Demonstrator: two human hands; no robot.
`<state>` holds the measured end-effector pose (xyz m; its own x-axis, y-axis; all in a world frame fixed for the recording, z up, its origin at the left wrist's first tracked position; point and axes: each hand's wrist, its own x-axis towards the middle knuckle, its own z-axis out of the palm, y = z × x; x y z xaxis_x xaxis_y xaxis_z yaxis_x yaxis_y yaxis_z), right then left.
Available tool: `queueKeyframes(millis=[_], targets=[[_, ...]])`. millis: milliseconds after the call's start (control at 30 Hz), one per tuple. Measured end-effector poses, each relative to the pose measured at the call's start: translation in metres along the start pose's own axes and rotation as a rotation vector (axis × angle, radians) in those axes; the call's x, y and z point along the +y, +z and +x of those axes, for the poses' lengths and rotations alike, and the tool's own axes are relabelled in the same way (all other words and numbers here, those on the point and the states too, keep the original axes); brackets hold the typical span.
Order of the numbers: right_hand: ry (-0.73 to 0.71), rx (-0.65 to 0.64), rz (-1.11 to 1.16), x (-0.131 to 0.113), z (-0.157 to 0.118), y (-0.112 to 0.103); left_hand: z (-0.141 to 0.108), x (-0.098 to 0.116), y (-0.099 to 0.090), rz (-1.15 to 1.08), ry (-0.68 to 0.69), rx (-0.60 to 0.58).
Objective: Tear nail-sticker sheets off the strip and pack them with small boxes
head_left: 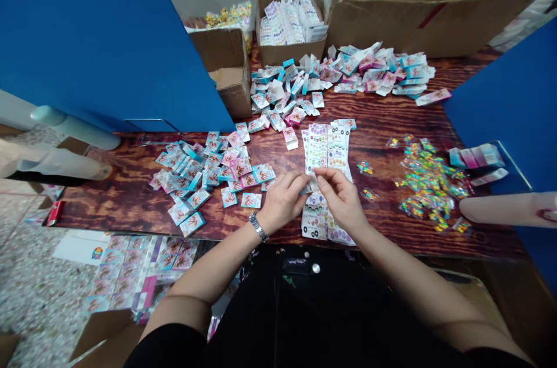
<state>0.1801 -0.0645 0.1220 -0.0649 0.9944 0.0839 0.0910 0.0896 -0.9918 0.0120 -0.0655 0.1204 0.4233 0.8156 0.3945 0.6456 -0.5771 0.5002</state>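
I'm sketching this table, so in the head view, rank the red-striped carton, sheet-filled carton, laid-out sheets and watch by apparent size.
1. Red-striped carton
2. Sheet-filled carton and laid-out sheets, too alike to rank
3. Watch

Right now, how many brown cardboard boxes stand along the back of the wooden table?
3: the left box, partly behind the blue panel; the middle box, holding printed sticker sheets; and the large right box. More may be hidden behind that panel.

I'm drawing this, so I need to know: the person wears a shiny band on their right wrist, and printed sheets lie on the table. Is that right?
Not quite: the head view shows the shiny band on the left wrist. Printed sheets do lie on the table.
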Motion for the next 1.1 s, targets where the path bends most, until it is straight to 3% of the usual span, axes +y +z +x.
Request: queueKeyframes(millis=[167, 300, 467, 667, 733, 900, 1100], targets=[[0.079, 0.010, 0.124, 0.007, 0.007, 0.003, -0.003, 0.001, 0.006, 0.014, -0.056, 0.049], [0.046, 0.007, 0.022, 0.008, 0.008, 0.002, -0.007, -0.001, 0.014, 0.023, -0.063, 0.075], [-0.146, 0.005, -0.330, -0.008, 0.002, 0.003, -0.006, 0.003, 0.015, 0.110, -0.087, 0.064], [-0.391, 0.077, -0.489, -0.005, -0.013, 0.009, -0.002, 0.009, 0.010, 0.237, -0.108, -0.019], [-0.366, 0.098, -0.445, 0.000, -0.015, 0.012, -0.002, 0.010, 0.009, 0.251, -0.113, -0.025], [-0.095, 0.124, -0.092, 0.008, -0.014, 0.015, -0.002, 0.013, 0.008, 0.313, -0.109, -0.047], [-0.144, 0.169, -0.191, 0.008, -0.019, 0.020, -0.001, 0.012, 0.013, 0.447, -0.083, -0.075]])
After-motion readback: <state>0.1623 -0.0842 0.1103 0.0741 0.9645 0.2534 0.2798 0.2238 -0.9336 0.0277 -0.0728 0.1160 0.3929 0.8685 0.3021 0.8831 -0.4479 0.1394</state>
